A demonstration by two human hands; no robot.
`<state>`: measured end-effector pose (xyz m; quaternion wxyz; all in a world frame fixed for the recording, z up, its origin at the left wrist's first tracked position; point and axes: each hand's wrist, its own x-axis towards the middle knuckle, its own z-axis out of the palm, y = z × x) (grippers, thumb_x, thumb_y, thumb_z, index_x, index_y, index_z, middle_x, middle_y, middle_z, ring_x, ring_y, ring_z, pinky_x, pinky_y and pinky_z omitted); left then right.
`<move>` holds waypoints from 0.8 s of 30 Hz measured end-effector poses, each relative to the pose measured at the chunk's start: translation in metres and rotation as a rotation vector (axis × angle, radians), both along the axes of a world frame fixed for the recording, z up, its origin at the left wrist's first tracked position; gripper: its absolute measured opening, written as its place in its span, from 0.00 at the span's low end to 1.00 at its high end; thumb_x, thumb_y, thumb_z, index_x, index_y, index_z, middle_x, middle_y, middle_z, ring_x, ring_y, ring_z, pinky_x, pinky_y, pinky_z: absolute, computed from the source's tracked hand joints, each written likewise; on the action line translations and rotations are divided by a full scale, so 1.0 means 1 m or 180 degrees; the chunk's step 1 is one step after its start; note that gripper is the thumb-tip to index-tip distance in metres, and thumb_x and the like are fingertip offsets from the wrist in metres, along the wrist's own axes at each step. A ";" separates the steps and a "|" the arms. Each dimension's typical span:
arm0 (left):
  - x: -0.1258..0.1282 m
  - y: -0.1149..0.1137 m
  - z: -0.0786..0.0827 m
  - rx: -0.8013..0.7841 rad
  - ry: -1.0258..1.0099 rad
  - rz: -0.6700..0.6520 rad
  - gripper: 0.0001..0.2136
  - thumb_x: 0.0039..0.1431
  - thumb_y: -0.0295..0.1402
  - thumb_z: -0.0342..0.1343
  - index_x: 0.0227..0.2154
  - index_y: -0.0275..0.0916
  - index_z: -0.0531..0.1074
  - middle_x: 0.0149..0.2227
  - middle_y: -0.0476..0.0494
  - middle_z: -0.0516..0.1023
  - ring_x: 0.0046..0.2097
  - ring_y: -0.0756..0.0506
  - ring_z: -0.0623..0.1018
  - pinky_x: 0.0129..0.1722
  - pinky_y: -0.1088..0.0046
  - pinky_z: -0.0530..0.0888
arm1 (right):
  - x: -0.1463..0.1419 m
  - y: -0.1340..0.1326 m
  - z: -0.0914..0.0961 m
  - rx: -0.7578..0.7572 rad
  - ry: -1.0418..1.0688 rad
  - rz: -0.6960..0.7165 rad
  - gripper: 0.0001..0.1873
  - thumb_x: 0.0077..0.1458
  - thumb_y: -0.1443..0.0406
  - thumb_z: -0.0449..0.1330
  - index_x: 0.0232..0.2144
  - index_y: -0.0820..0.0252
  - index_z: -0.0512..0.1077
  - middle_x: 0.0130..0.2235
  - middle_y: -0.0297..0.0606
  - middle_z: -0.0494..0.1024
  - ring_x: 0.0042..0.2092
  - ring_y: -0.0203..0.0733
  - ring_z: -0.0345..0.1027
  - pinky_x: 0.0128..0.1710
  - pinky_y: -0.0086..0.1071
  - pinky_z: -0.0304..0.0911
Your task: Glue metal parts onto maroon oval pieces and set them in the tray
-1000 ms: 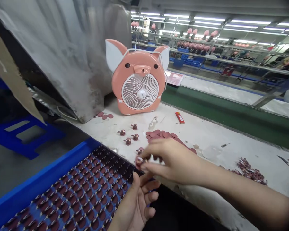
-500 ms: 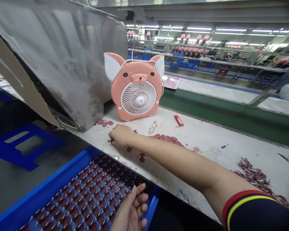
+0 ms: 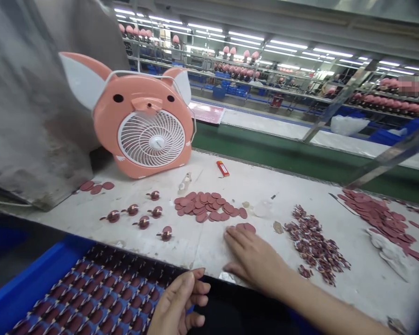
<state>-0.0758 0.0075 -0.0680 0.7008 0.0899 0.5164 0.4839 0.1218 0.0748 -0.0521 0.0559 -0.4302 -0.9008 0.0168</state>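
Note:
My left hand (image 3: 181,302) hovers at the bench's front edge beside a blue tray (image 3: 24,284). Its fingers are loosely curled and apart, with nothing visible in them. The tray holds rows of dark red discs with small pale parts. Palm down on the white bench (image 3: 202,242), my right hand (image 3: 256,260) has its fingers stretched out, their tips at a few dark red discs (image 3: 246,228). Just beyond lies a spread of loose red discs (image 3: 206,204). Several small assembled pieces (image 3: 165,233), each a disc with a metallic part on top, stand to the left.
A pink pig-shaped fan (image 3: 143,121) stands at the back left, near a grey metal housing (image 3: 49,93). A red lighter (image 3: 222,168) lies behind the discs. On the right are a heap of small dark red parts (image 3: 314,242), another disc pile (image 3: 377,216) and a crumpled white cloth (image 3: 389,253).
My right hand has drawn back from the assembled pieces at the left to the loose discs, and its fingers have straightened. The view has swung right. My left hand remains near the tray.

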 end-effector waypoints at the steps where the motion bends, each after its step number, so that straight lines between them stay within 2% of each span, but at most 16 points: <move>1: 0.005 0.001 0.001 0.0010 0.0055 -0.0015 0.20 0.38 0.44 0.67 0.33 0.34 0.77 0.25 0.44 0.77 0.26 0.50 0.73 0.18 0.82 0.70 | 0.002 -0.013 -0.010 0.0019 0.0035 0.0079 0.32 0.52 0.56 0.62 0.53 0.74 0.64 0.54 0.56 0.67 0.54 0.58 0.61 0.52 0.48 0.63; 3: 0.014 0.002 0.001 0.0016 0.0164 0.0008 0.20 0.37 0.43 0.68 0.32 0.34 0.77 0.25 0.45 0.77 0.27 0.50 0.73 0.19 0.81 0.70 | 0.007 -0.036 -0.020 0.0049 0.0196 0.0272 0.27 0.54 0.62 0.59 0.53 0.73 0.64 0.54 0.55 0.67 0.54 0.56 0.62 0.52 0.45 0.64; 5: 0.021 0.001 0.001 0.0023 0.0287 0.0042 0.19 0.38 0.41 0.68 0.33 0.35 0.77 0.25 0.45 0.77 0.27 0.50 0.73 0.19 0.82 0.70 | 0.013 -0.052 -0.019 0.0010 0.0549 0.0503 0.19 0.57 0.71 0.52 0.51 0.69 0.66 0.51 0.51 0.72 0.50 0.52 0.66 0.49 0.41 0.67; 6: 0.024 0.000 0.000 0.0031 0.0345 0.0047 0.18 0.38 0.40 0.68 0.33 0.35 0.77 0.26 0.45 0.77 0.27 0.50 0.73 0.20 0.82 0.70 | 0.018 -0.057 -0.016 -0.0082 0.0856 0.0513 0.19 0.57 0.74 0.49 0.50 0.66 0.67 0.48 0.49 0.74 0.48 0.50 0.68 0.47 0.39 0.68; 8: 0.032 -0.002 0.000 0.0051 0.0457 -0.0002 0.18 0.40 0.40 0.67 0.33 0.35 0.77 0.26 0.44 0.78 0.28 0.50 0.73 0.20 0.82 0.70 | 0.027 -0.062 -0.004 -0.0637 0.1781 0.0071 0.17 0.59 0.73 0.47 0.46 0.59 0.70 0.43 0.44 0.77 0.43 0.45 0.71 0.43 0.37 0.69; 11: 0.046 -0.005 0.002 0.0134 0.0559 -0.0396 0.17 0.42 0.42 0.65 0.31 0.34 0.77 0.26 0.42 0.78 0.28 0.49 0.74 0.20 0.81 0.70 | 0.038 -0.056 0.017 -0.2259 0.3353 -0.1163 0.09 0.59 0.63 0.55 0.42 0.57 0.69 0.33 0.39 0.79 0.35 0.39 0.73 0.35 0.32 0.68; 13: 0.057 -0.006 0.005 0.0204 0.0509 -0.0787 0.17 0.43 0.44 0.64 0.29 0.33 0.78 0.25 0.40 0.79 0.27 0.48 0.75 0.19 0.81 0.69 | 0.042 -0.050 0.029 -0.3107 0.4002 -0.1484 0.15 0.54 0.59 0.61 0.42 0.60 0.67 0.29 0.38 0.79 0.32 0.37 0.72 0.31 0.28 0.64; 14: 0.063 -0.007 0.006 0.0279 0.0505 -0.0895 0.18 0.42 0.45 0.64 0.29 0.33 0.78 0.26 0.39 0.80 0.27 0.48 0.76 0.19 0.80 0.70 | 0.043 -0.048 0.033 -0.3312 0.4232 -0.1522 0.17 0.52 0.59 0.63 0.42 0.61 0.66 0.28 0.38 0.78 0.31 0.36 0.71 0.30 0.26 0.63; 16: 0.073 -0.007 0.009 0.0538 0.0583 -0.0825 0.18 0.39 0.44 0.66 0.30 0.35 0.79 0.27 0.39 0.81 0.27 0.46 0.77 0.20 0.79 0.72 | 0.044 -0.046 0.036 -0.3440 0.4617 -0.1642 0.18 0.50 0.60 0.65 0.41 0.61 0.66 0.28 0.37 0.78 0.34 0.36 0.71 0.32 0.25 0.61; 19: 0.080 -0.006 0.009 0.0929 0.0499 -0.0695 0.20 0.35 0.46 0.67 0.31 0.37 0.79 0.27 0.41 0.81 0.27 0.46 0.78 0.21 0.78 0.73 | 0.042 -0.049 0.036 -0.3544 0.4811 -0.1569 0.15 0.50 0.60 0.65 0.37 0.62 0.68 0.28 0.37 0.78 0.35 0.37 0.71 0.36 0.28 0.63; 21: 0.080 -0.003 0.008 0.0910 0.0055 -0.1029 0.23 0.35 0.51 0.65 0.28 0.35 0.79 0.24 0.41 0.79 0.25 0.47 0.77 0.18 0.79 0.71 | 0.039 -0.052 0.038 -0.3547 0.4441 -0.1343 0.13 0.51 0.60 0.63 0.36 0.61 0.69 0.28 0.36 0.78 0.30 0.36 0.71 0.35 0.30 0.64; 24: 0.076 -0.001 0.006 0.0587 -0.0611 -0.1602 0.19 0.34 0.47 0.67 0.23 0.34 0.78 0.23 0.43 0.78 0.22 0.52 0.76 0.17 0.85 0.67 | 0.036 -0.054 0.045 -0.3198 0.3576 -0.1187 0.08 0.52 0.62 0.61 0.34 0.60 0.71 0.29 0.36 0.76 0.31 0.37 0.71 0.34 0.30 0.65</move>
